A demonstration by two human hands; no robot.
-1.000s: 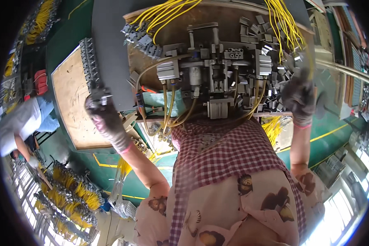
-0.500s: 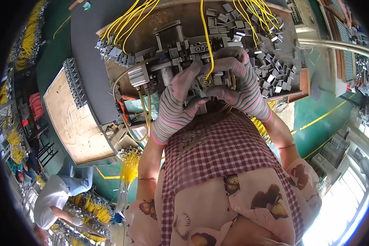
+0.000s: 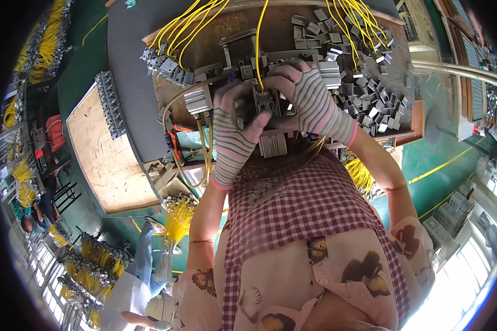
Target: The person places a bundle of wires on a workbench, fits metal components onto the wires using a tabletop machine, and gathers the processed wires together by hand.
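Note:
My left hand [image 3: 233, 129], in a striped knit glove, curls around the left side of a small metal housing [image 3: 266, 102], thumb at its near edge. In a matching glove, my right hand [image 3: 315, 102] bends its fingers over the far right side, its thumb low on the near side. Fingers partly hide the housing. A yellow cable [image 3: 258, 41] rises from it. Both hands are over a metal clamping fixture [image 3: 234, 47] with a silver cylinder block [image 3: 197, 99] on its left. A ribbed metal block [image 3: 273, 144] sits just below the hands.
Loose metal brackets [image 3: 375, 105] are heaped to the right. Finished-looking housings with yellow cables [image 3: 168, 69] lie at the far left of the bench. A wooden board [image 3: 110, 165] bears a row of metal parts. Hoses [image 3: 209, 143] loop beside my left wrist. A person in white [image 3: 124, 300] stands at lower left.
Both hands have moved slightly left and away from me with the cabled housing, and the right hand has turned further over it. The ribbed block now shows below. The person behind has shifted right.

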